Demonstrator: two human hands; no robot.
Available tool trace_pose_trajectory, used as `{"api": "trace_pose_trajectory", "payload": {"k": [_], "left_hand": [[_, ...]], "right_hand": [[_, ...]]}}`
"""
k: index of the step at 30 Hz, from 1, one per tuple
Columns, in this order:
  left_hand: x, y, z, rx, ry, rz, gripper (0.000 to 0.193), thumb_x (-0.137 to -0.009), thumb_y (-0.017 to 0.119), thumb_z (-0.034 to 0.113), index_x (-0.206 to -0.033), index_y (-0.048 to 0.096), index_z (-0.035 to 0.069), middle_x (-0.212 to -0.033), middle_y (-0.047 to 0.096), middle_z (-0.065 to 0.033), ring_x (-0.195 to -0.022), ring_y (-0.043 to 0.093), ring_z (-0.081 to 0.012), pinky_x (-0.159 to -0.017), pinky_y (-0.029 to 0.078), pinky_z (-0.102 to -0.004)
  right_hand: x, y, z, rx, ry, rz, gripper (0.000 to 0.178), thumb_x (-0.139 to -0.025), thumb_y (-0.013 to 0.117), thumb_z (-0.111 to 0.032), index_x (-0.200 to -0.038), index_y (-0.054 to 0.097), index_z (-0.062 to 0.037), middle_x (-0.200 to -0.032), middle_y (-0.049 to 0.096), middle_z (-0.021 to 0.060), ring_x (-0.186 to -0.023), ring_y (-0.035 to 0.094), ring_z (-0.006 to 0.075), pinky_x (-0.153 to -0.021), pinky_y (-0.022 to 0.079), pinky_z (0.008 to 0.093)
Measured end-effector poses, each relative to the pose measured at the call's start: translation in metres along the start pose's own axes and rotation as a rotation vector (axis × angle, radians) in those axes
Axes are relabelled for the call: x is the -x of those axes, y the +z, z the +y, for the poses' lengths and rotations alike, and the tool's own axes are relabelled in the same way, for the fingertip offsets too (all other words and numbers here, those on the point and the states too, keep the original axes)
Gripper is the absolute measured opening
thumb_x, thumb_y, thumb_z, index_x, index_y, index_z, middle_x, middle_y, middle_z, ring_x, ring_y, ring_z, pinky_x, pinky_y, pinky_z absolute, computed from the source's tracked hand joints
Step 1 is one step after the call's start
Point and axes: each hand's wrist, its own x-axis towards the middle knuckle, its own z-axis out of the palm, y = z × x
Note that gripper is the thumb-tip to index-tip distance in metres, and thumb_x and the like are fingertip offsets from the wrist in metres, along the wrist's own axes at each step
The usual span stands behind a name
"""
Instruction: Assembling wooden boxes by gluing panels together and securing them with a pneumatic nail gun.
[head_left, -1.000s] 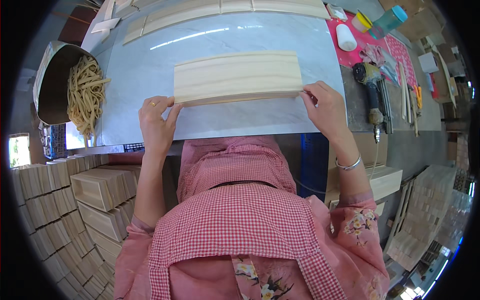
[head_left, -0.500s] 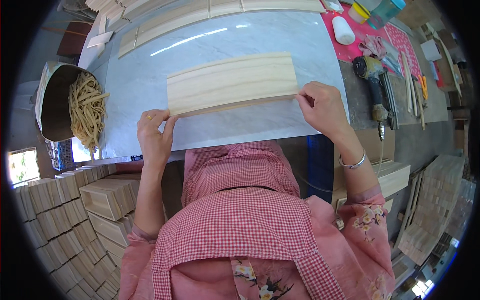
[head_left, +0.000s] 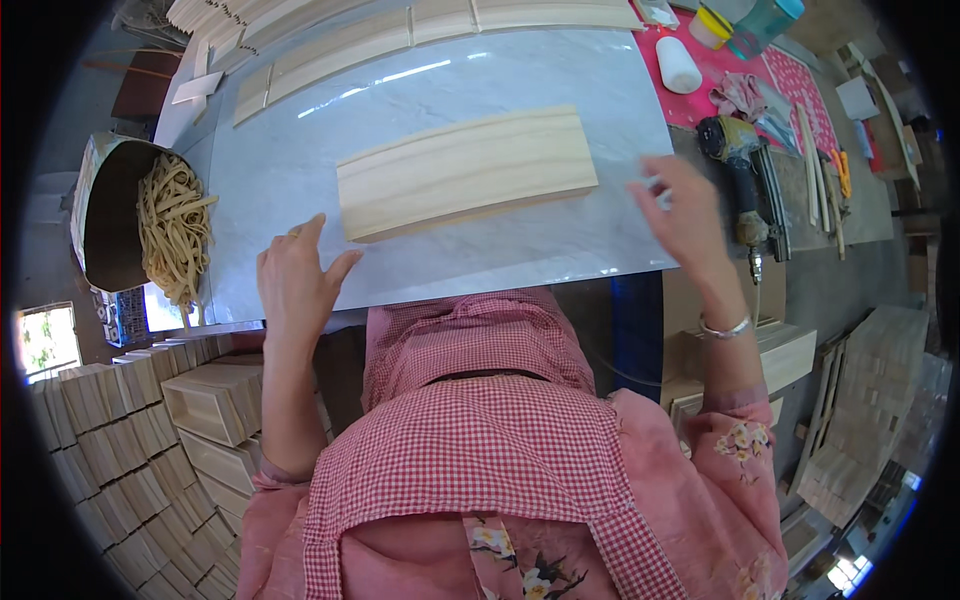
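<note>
Box (head_left: 465, 175) of pale wood lies toward the table's (head_left: 480, 265) front edge; left hand (head_left: 300, 275), empty, spreads just beside its left end; blurred right hand (head_left: 687, 215), half-open, seems empty; probably light, stiff; best held by both ends.

We see a table (head_left: 500, 245) with a pale, marbled top across the upper middle of the frame, a bright streak of light (head_left: 400, 76) reflected on its shiny surface. At upper right we find a grey worktop (head_left: 875, 215) beside it, partly spread with a red cover (head_left: 690, 105). Grey floor (head_left: 840, 285) shows below that worktop. At the left edge we make out a bright window (head_left: 50, 335); at lower right glows a white patch (head_left: 850, 570), its source unclear to us.
</note>
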Motion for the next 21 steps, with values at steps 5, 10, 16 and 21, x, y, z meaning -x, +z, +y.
{"api": "trace_pose_trajectory", "payload": {"k": [5,10,16,21], "left_hand": [[-0.027,0.003,0.035,0.08,0.393,0.122,0.039,-0.076,0.083,0.03,-0.103,0.064,0.008,-0.144,0.053,-0.0134,-0.132,0.048,-0.0322,-0.111,0.036,-0.0461],[-0.07,0.056,0.097,0.23,0.637,0.08,0.048,-0.073,0.085,0.044,-0.092,0.056,0.01,-0.153,0.043,-0.0127,-0.138,0.042,-0.0344,-0.118,0.029,-0.053],[-0.094,0.083,0.114,0.282,0.589,-0.077,0.047,-0.071,0.084,0.044,-0.095,0.061,0.01,-0.137,0.054,-0.0125,-0.129,0.05,-0.0332,-0.115,0.03,-0.0544],[-0.096,0.097,0.114,0.325,0.569,-0.088,0.047,-0.068,0.084,0.044,-0.095,0.064,0.01,-0.123,0.06,-0.0111,-0.12,0.055,-0.0319,-0.112,0.032,-0.0522]], "right_hand": [[0.025,-0.066,0.091,0.632,0.069,0.285,0.057,-0.087,0.072,-0.023,-0.136,0.053,0.0004,-0.119,0.062,0.0243,-0.1,0.064,0.0386,-0.086,0.053,0.0453],[0.014,-0.065,0.131,0.705,0.337,0.078,0.069,-0.083,0.073,-0.028,-0.138,0.048,0.0047,-0.119,0.063,0.0295,-0.103,0.064,0.0427,-0.089,0.053,0.0474],[-0.018,-0.07,0.147,0.637,0.492,0.009,0.063,-0.081,0.072,-0.025,-0.13,0.053,0.0085,-0.105,0.067,0.0276,-0.095,0.066,0.0436,-0.087,0.054,0.0463],[-0.034,-0.098,0.096,0.534,0.595,-0.064,0.043,-0.082,0.073,-0.021,-0.111,0.062,0.0084,-0.081,0.067,0.0188,-0.071,0.065,0.0335,-0.069,0.055,0.0399]]}}
